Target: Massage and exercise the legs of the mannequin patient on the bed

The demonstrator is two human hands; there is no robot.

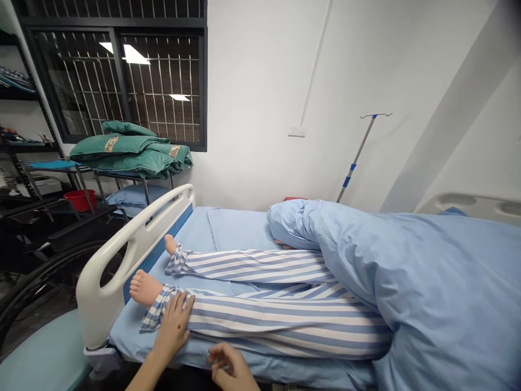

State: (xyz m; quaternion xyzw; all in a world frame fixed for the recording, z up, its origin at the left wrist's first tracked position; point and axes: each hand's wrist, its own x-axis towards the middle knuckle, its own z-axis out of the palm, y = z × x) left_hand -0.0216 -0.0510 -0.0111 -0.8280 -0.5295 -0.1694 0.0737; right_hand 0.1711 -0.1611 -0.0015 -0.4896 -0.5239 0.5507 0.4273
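Your left hand lay open on one striped trouser leg just above the cuff, gripping nothing, and your right hand was loosely curled and empty at the mattress edge. The figure's two legs lay side by side on the hospital bed, two bare feet showing, thighs under one blue quilt. One IV pole stood beyond.

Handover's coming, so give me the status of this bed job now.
Done, it seems: the blue cover is turned back off the lower legs, baring the striped trousers. In hand: the left hand lies on the nearer trouser leg by its cuff, and the right hand is curled at the mattress edge. Left: the bare feet are uncovered, and the green folded bedding sits untouched on the rack.
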